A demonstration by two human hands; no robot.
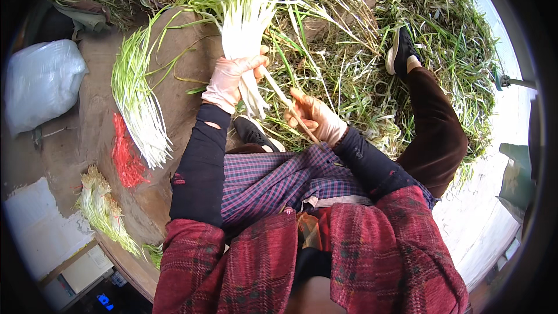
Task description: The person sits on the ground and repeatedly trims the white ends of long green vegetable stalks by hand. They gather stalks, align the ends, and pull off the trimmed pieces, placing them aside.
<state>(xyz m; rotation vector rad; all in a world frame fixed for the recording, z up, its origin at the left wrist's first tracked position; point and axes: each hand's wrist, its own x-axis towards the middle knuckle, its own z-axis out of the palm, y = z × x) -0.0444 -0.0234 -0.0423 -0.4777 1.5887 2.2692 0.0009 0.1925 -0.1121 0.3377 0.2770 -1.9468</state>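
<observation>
My left hand [231,79], in a thin translucent glove, grips a thick bundle of pale leafy stalks [246,30], white at the stems and yellow-green at the leaves. The leaves fan out away from me. Just right of it, my right hand [317,117], also gloved, holds the lower part of a single stalk [279,89] between thumb and fingers; its brownish end points towards my lap. The upper end of that stalk meets the fingers of my left hand. Left of my hands lies another bundle of pale stalks [141,109] on the brown ground.
Red plastic strips [126,155] lie at the left, beside tied bundles with rooty ends [99,209]. A white plastic-wrapped bulk [45,83] stands at far left. A large heap of green and withered leaves [449,48] spreads ahead and to the right, around my dark shoes [403,52].
</observation>
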